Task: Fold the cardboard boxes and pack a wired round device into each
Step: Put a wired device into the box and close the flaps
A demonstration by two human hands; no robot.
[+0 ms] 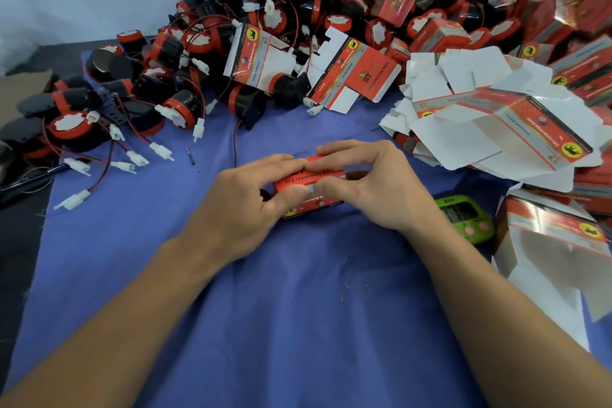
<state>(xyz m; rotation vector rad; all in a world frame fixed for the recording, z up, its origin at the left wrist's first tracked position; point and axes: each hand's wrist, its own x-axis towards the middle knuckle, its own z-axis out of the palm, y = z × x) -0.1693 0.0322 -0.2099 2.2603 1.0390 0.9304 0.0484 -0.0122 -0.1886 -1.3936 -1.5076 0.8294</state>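
**Box lying crosswise, one end in each grip**

We are holding one red cardboard box [309, 180] between both hands over the middle of the surface [298, 325], which is covered by a blue cloth. The box's long axis is running left to right, so each end is pointing straight into a grip. The left hand [245, 199] is pinching the left end, thumb on the near face and fingers curling over the top. The right hand [377, 189] is pinching the right end the same way. Neither hand is the nearer one, and the fingertips are almost meeting over the top panel. We are judging that the box is being squared up or a flap pressed home. We cannot tell whether a device is inside.

Wired round devices [178, 109] are piling up along the far edge and the far-left corner, their wires and white plugs trailing toward us, well apart from the box and on the left hand's side. Flat box blanks [463, 139] are heaping toward the right edge. A green timer [463, 219] is sitting just beside the right wrist, and an opened box [556, 228] is standing at the right edge.
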